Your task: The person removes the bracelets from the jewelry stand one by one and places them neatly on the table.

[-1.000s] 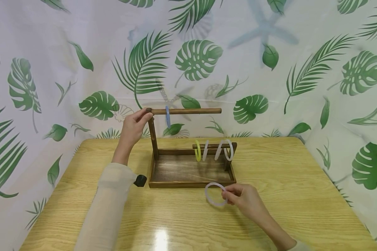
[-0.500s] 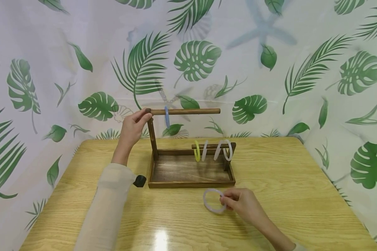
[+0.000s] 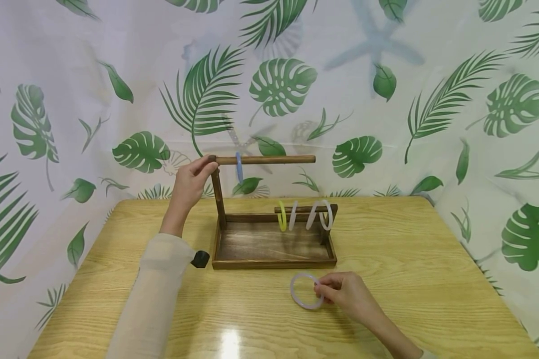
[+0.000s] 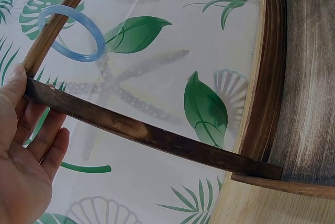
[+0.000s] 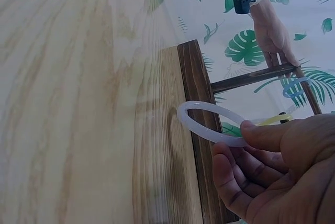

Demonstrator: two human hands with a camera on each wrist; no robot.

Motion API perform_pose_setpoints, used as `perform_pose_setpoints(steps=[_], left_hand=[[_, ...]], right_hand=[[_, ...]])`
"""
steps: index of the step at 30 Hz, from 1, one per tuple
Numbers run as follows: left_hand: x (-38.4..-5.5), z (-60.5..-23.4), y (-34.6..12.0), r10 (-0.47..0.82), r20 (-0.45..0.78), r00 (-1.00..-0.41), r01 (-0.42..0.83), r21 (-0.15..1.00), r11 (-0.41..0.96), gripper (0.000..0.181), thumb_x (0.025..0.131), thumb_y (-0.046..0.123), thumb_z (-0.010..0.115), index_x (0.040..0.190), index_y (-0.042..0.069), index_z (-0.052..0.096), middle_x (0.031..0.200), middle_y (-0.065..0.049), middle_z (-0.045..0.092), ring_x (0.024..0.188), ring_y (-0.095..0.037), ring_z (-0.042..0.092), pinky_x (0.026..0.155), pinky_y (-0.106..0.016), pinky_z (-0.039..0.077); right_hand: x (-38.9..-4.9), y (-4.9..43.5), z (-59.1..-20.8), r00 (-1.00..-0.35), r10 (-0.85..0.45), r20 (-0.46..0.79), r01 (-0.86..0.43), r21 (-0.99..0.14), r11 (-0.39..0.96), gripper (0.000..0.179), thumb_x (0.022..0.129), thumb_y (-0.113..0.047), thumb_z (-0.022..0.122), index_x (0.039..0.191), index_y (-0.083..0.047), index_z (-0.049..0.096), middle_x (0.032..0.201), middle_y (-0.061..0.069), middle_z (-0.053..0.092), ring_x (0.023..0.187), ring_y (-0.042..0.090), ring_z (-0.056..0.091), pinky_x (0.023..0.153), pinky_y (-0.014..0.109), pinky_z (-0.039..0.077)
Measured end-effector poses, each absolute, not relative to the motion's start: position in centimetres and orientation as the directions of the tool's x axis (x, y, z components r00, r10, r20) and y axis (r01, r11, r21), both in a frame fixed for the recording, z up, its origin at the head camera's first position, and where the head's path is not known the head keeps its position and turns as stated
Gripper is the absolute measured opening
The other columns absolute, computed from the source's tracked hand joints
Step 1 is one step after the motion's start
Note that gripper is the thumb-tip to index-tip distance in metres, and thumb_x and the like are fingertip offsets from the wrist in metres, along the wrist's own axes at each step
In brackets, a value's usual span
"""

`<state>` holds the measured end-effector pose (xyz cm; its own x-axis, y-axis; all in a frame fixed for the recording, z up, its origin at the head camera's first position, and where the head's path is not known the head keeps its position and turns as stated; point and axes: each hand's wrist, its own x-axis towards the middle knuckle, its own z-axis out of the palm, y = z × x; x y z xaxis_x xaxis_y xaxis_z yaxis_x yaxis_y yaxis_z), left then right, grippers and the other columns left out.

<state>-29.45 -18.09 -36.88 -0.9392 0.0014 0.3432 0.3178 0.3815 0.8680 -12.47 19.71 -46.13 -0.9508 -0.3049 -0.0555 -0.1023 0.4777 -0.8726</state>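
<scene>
My left hand (image 3: 188,183) grips the top left corner of a dark wooden bangle stand (image 3: 269,262), where the post meets the upper bar (image 3: 278,159). In the left wrist view, its thumb lies on that corner with the fingers behind. A blue bangle (image 3: 239,169) hangs on the upper bar, close to this hand. In front of the stand's right end, my right hand (image 3: 352,298) pinches a pale lavender bangle (image 5: 201,131) between thumb and fingers. The ring is held over the table with its opening visible from the head.
On the lower bar (image 3: 302,209) hang a yellow bangle (image 3: 282,224) and several whitish bangles (image 3: 311,219). The stand's shallow tray base (image 3: 251,244) rests on a wood-grain table (image 3: 386,239). Behind it hangs a leaf-print cloth (image 3: 319,40).
My right hand has moved down and slightly left in the head view, drawing the lavender bangle away from the tray's front edge. My left hand stays on the stand's corner.
</scene>
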Motion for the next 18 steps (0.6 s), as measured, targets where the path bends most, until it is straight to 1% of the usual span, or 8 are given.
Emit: perform_pose_setpoints(steps=[3, 10, 18], left_hand=[[-29.46, -36.89, -18.11, 0.004, 0.347, -0.938, 0.322, 0.867, 0.381, 0.054, 0.107, 0.034, 0.060, 0.149, 0.000, 0.053, 0.137, -0.023, 0.063, 0.129, -0.034, 0.058, 0.100, -0.047, 0.047], [-29.44, -36.88, -18.10, 0.003, 0.353, -0.936, 0.327, 0.862, 0.388, 0.055, 0.107, 0.033, 0.060, 0.149, -0.001, 0.052, 0.137, -0.023, 0.063, 0.130, -0.035, 0.058, 0.105, -0.049, 0.046], [-29.36, -36.86, -17.99, 0.000, 0.349, -0.937, 0.323, 0.867, 0.380, 0.055, 0.107, 0.032, 0.060, 0.149, -0.002, 0.051, 0.139, -0.023, 0.062, 0.129, -0.034, 0.059, 0.099, -0.046, 0.048]], right_hand=[[-12.51, 19.71, -46.22, -0.951, -0.303, -0.060, -0.098, -0.872, 0.479, 0.014, 0.094, -0.009, 0.076, 0.098, 0.004, 0.078, 0.086, 0.008, 0.076, 0.072, 0.022, 0.071, 0.063, 0.032, 0.059], [-12.54, 19.80, -46.51, -0.950, -0.302, -0.079, -0.078, -0.876, 0.476, 0.014, 0.095, -0.010, 0.075, 0.098, 0.004, 0.078, 0.086, 0.009, 0.076, 0.074, 0.021, 0.072, 0.064, 0.032, 0.060], [-12.46, 19.92, -46.64, -0.948, -0.307, -0.079, -0.078, -0.880, 0.468, 0.015, 0.095, -0.010, 0.075, 0.097, 0.005, 0.078, 0.086, 0.010, 0.076, 0.074, 0.022, 0.072, 0.064, 0.033, 0.060]])
